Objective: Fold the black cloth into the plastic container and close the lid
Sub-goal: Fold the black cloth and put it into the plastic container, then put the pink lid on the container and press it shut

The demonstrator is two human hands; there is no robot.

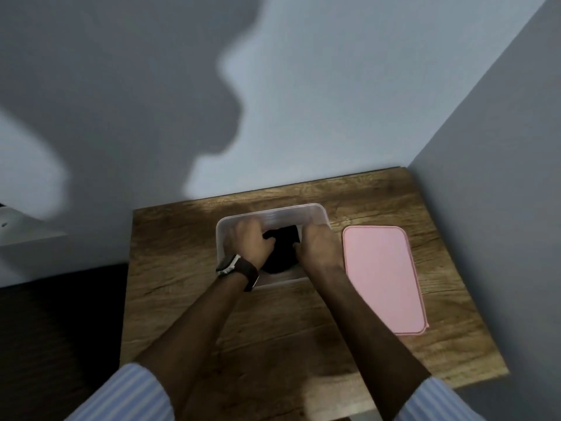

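A clear plastic container (291, 211) stands on the wooden table (188, 256), near its far edge. The black cloth (282, 250) lies bunched inside it. Both of my hands reach down into the container. My left hand (247, 241), with a watch on its wrist, presses on the cloth's left side. My right hand (318, 247) has its fingers curled on the cloth's right side. The pink lid (384, 278) lies flat on the table to the right of the container, apart from it.
The table stands in a corner, with grey walls (303, 101) behind it and to its right. My shadow falls on the back wall. A dark floor area (60, 329) lies left of the table, and a white object (18, 226) shows at the far left.
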